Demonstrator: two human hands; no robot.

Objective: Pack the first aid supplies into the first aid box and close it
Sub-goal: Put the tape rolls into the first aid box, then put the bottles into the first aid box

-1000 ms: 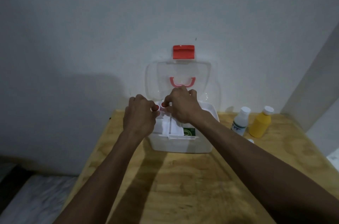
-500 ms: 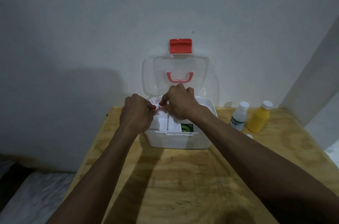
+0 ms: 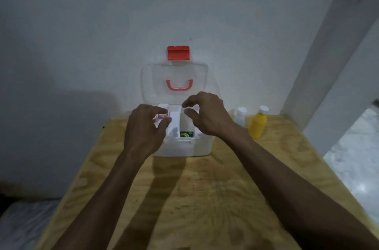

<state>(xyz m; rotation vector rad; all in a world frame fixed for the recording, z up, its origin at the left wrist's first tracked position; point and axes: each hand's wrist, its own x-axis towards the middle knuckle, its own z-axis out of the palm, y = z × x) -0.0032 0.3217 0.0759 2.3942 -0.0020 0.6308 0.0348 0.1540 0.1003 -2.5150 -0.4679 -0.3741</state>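
The white first aid box [image 3: 196, 147] stands open at the back of the wooden table [image 3: 194, 198], its clear lid [image 3: 153, 83] with a pink handle and red latch leaning on the wall. A white divided tray with a green-labelled item [image 3: 186, 134] shows inside. My left hand [image 3: 143, 133] pinches a small red-and-white item [image 3: 161, 119] over the box's left side. My right hand [image 3: 207, 115] hovers over the right side, fingers loosely curved and holding nothing. A white bottle [image 3: 240, 118] and a yellow bottle [image 3: 258, 125] stand to the right of the box.
A grey wall rises directly behind the box. A wall corner or pillar [image 3: 328, 65] stands at the right. The table's left edge drops to a dark floor; a light speckled floor [image 3: 359, 157] lies beyond its right edge.
My right hand has let go of the small item and pulled back to the right. My left hand now holds the item alone.
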